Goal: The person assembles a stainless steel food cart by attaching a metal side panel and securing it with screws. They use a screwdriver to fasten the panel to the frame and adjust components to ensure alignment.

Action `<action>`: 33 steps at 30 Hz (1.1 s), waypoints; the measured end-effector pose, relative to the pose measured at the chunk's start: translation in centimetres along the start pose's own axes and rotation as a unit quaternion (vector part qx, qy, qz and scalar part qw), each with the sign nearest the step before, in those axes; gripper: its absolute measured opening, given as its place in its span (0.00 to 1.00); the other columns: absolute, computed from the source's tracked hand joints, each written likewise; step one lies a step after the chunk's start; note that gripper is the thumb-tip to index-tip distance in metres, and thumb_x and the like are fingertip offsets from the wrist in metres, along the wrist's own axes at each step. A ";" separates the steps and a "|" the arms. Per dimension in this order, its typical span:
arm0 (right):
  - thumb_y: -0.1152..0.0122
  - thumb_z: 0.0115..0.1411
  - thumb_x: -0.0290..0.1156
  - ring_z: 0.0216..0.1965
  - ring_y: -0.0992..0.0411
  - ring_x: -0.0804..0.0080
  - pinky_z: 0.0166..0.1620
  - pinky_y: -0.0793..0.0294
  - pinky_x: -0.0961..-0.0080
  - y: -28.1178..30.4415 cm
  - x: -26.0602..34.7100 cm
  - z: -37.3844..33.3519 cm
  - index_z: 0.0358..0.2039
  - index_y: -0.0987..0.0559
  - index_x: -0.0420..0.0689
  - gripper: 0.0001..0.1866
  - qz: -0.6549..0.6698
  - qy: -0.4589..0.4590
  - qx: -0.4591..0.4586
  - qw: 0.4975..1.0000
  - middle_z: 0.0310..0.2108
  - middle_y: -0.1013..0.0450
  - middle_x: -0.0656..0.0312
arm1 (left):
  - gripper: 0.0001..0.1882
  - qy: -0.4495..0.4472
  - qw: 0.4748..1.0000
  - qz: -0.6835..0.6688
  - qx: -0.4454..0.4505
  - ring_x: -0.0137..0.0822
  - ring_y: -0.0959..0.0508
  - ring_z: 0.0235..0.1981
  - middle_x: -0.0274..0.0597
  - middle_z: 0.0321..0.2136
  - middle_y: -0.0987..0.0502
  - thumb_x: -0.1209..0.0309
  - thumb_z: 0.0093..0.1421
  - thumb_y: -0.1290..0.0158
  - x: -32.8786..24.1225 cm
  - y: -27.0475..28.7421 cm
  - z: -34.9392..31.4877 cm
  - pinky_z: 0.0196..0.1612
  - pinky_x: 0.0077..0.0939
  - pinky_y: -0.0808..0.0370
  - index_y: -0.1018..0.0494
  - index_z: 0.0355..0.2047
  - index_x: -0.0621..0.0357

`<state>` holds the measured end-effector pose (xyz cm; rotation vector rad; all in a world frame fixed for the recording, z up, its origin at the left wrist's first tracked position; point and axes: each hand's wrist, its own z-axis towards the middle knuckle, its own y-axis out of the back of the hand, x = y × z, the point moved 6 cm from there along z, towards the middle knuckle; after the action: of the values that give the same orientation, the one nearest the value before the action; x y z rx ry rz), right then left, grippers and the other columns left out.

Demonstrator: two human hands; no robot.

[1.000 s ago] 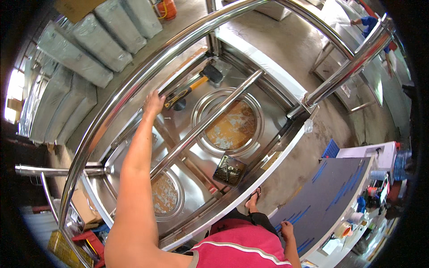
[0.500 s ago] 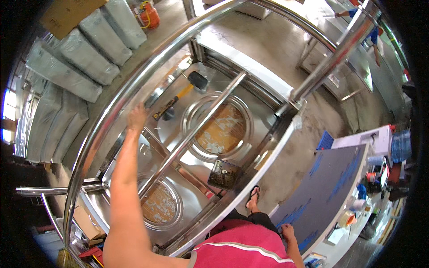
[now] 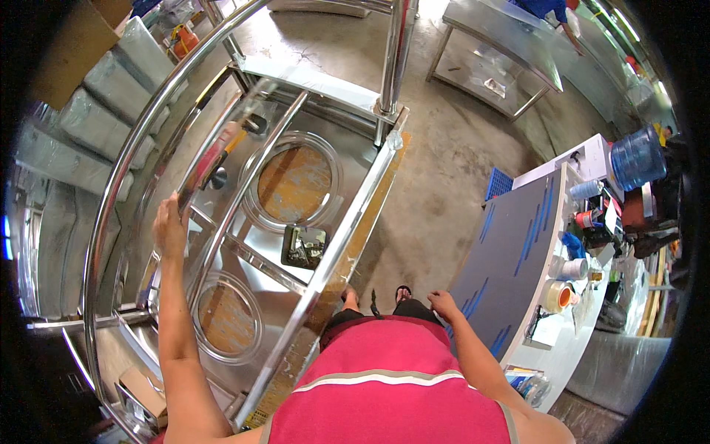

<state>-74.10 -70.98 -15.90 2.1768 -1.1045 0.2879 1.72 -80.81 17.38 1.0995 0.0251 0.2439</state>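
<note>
My left hand point(image 3: 170, 228) is closed around the near end of a long, motion-blurred tool with a reddish middle point(image 3: 211, 157), its kind unclear. The tool points away over the steel frame point(image 3: 262, 265), a stand of polished tubes with sheet panels and two round ringed openings. Below and beside the tool lies a mallet point(image 3: 255, 124) with a black head and yellow handle, partly hidden. My right hand point(image 3: 444, 305) is at my side, by the near edge of a grey board point(image 3: 510, 244). Its fingers are curled, and nothing shows in them.
A dark tray of small parts point(image 3: 303, 246) sits on the frame. Wrapped grey bundles point(image 3: 111, 122) stand at the left. On the right, a bench carries tape rolls point(image 3: 556, 296) and a blue water jug point(image 3: 637, 159). A steel table point(image 3: 503, 37) stands at the back.
The view has swung to the right, so the frame sits farther left. My left hand, formerly at the frame without a visible tool, now grips the long blurred one.
</note>
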 end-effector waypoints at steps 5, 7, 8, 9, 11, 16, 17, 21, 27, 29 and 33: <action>0.40 0.66 0.41 0.29 0.22 0.65 0.36 0.23 0.67 1.2 5.3 1.0 0.53 0.20 0.36 0.22 0.010 0.098 0.048 0.994 0.34 0.19 0.49 | 0.24 -0.039 0.999 -0.010 0.010 0.51 0.20 0.41 0.46 0.40 0.22 0.63 0.61 0.38 -8.4 6.8 -4.0 0.41 0.45 0.23 0.28 0.55 0.53; 0.40 0.68 0.39 0.26 0.25 0.71 0.31 0.26 0.71 1.6 7.0 1.3 0.53 0.20 0.35 0.21 -0.009 0.137 0.063 0.989 0.29 0.21 0.55 | 0.25 -0.041 0.998 -0.028 0.028 0.53 0.20 0.40 0.49 0.40 0.22 0.60 0.61 0.38 -12.0 9.9 -5.1 0.41 0.46 0.23 0.28 0.55 0.55; 0.40 0.68 0.39 0.27 0.25 0.72 0.33 0.26 0.72 1.8 7.7 1.3 0.53 0.21 0.35 0.21 -0.022 0.158 0.069 0.985 0.30 0.21 0.56 | 0.24 -0.043 0.999 -0.023 0.023 0.53 0.20 0.39 0.49 0.40 0.22 0.60 0.61 0.38 -14.1 11.6 -5.5 0.40 0.45 0.22 0.28 0.55 0.55; 0.40 0.68 0.39 0.28 0.26 0.73 0.33 0.26 0.73 1.8 8.5 1.0 0.53 0.21 0.35 0.21 -0.010 0.193 0.090 0.977 0.29 0.22 0.57 | 0.24 -0.046 0.999 -0.020 0.019 0.52 0.20 0.39 0.49 0.40 0.22 0.61 0.61 0.37 -16.3 13.4 -5.9 0.39 0.45 0.22 0.27 0.54 0.55; 0.40 0.68 0.39 0.28 0.26 0.74 0.34 0.26 0.74 1.5 9.8 0.1 0.53 0.21 0.35 0.20 0.005 0.226 0.135 0.965 0.29 0.22 0.59 | 0.24 -0.042 0.999 -0.025 0.016 0.51 0.19 0.37 0.47 0.38 0.22 0.62 0.60 0.37 -20.9 17.1 -7.2 0.38 0.44 0.22 0.27 0.54 0.54; 0.42 0.68 0.41 0.36 0.22 0.67 0.42 0.23 0.69 0.0 13.4 -4.8 0.55 0.21 0.36 0.23 -0.029 0.275 0.251 0.928 0.38 0.20 0.51 | 0.19 -0.029 0.997 -0.025 0.069 0.50 0.19 0.32 0.46 0.33 0.21 0.61 0.58 0.36 -32.5 23.9 -11.5 0.35 0.44 0.22 0.23 0.48 0.55; 0.42 0.68 0.41 0.35 0.23 0.68 0.41 0.24 0.70 -0.2 14.1 -6.2 0.55 0.21 0.36 0.23 -0.043 0.277 0.274 0.920 0.36 0.20 0.53 | 0.19 0.002 0.992 -0.065 0.108 0.48 0.19 0.32 0.45 0.33 0.21 0.59 0.58 0.36 -34.3 24.4 -13.0 0.35 0.42 0.21 0.22 0.47 0.53; 0.36 0.67 0.39 0.34 0.26 0.73 0.38 0.25 0.71 -0.1 16.5 -12.7 0.57 0.23 0.37 0.24 -0.061 0.311 0.372 0.872 0.33 0.23 0.59 | 0.23 0.020 0.967 -0.132 0.216 0.48 0.18 0.35 0.44 0.34 0.21 0.51 0.62 0.39 -39.9 22.7 -19.2 0.36 0.43 0.21 0.24 0.50 0.51; 0.40 0.70 0.48 0.22 0.34 0.80 0.26 0.34 0.77 -1.5 17.5 -18.7 0.53 0.27 0.43 0.22 0.099 0.298 0.474 0.823 0.27 0.28 0.67 | 0.24 0.090 0.943 -0.183 0.264 0.49 0.18 0.39 0.45 0.35 0.20 0.49 0.64 0.42 -40.9 18.2 -27.3 0.38 0.45 0.21 0.26 0.54 0.48; 0.44 0.72 0.51 0.18 0.41 0.83 0.22 0.40 0.80 -2.6 17.2 -19.1 0.52 0.27 0.47 0.21 0.142 0.246 0.477 0.832 0.25 0.31 0.69 | 0.24 0.098 0.945 -0.184 0.251 0.49 0.18 0.40 0.45 0.35 0.20 0.49 0.64 0.42 -40.1 17.8 -29.1 0.39 0.46 0.21 0.26 0.55 0.47; 0.51 0.74 0.56 0.15 0.47 0.85 0.20 0.48 0.83 -5.5 16.2 -20.2 0.53 0.25 0.51 0.23 0.227 0.141 0.439 0.858 0.23 0.34 0.71 | 0.26 0.118 0.929 -0.243 0.252 0.50 0.18 0.41 0.45 0.37 0.19 0.50 0.63 0.40 -38.0 18.4 -32.8 0.40 0.46 0.21 0.27 0.56 0.48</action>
<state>-57.76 -65.72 4.29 2.4290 -1.4791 1.5334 -43.24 -52.01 14.88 1.5286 0.5974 -0.0883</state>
